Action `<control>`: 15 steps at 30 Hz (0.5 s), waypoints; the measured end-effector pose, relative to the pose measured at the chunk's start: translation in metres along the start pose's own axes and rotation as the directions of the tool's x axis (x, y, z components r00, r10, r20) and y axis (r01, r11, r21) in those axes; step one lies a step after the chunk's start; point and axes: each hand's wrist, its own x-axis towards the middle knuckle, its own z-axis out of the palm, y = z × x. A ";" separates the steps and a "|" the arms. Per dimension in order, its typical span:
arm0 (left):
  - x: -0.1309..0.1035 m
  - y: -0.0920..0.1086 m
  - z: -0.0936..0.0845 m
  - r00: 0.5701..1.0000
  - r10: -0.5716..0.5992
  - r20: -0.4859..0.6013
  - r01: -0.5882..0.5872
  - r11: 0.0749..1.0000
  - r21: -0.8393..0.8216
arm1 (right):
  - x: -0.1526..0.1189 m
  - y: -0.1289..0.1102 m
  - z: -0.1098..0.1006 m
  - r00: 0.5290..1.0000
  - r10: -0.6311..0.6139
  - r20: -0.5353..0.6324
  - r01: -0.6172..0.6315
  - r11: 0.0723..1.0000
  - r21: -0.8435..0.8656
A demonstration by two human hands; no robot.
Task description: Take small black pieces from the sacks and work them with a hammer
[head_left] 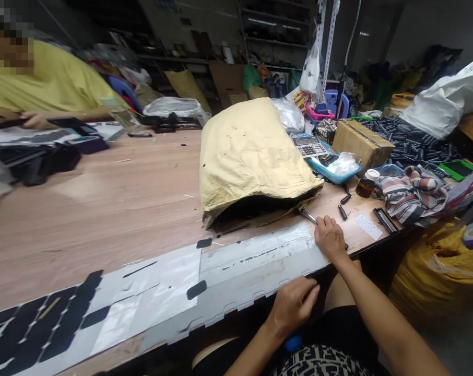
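My right hand [330, 237] is closed around the handle of a metal tool [307, 214] at the table's front edge, just right of the big sack. My left hand [294, 305] hovers over my lap near that edge, its fingers curled; what it holds, if anything, is hidden. A large yellow paper sack [248, 151] lies on the table with its dark opening facing me. In front of it runs a grey sheet [260, 266] along the edge. Farther left, black rounded pieces [74, 313] lie in rows on white sheets [158, 277].
To the right are a calculator [309, 146], a blue tray [334, 171], a cardboard box [362, 146], a brown bottle [365, 185], a striped cloth [414, 196] and many black parts [420, 146]. A person in yellow [56, 83] sits at the left. A yellow bag [436, 271] stands at right.
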 end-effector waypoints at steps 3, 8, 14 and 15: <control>0.062 -0.005 -0.047 0.939 -0.077 -0.334 0.104 0.993 0.063 | 0.001 0.000 0.000 1.000 0.002 -0.003 -0.002 1.000 0.004; 0.172 -0.035 -0.084 0.846 -0.333 -0.417 0.410 0.906 0.109 | 0.001 -0.001 0.002 1.000 0.004 -0.003 -0.004 1.000 0.017; 0.242 -0.046 -0.065 0.844 -0.356 -0.400 0.446 0.881 0.158 | 0.000 0.000 0.003 1.000 0.009 0.028 -0.010 1.000 0.015; 0.245 -0.047 -0.065 0.852 -0.353 -0.386 0.435 0.888 0.148 | 0.000 -0.001 0.002 0.999 0.010 0.035 -0.011 1.000 0.017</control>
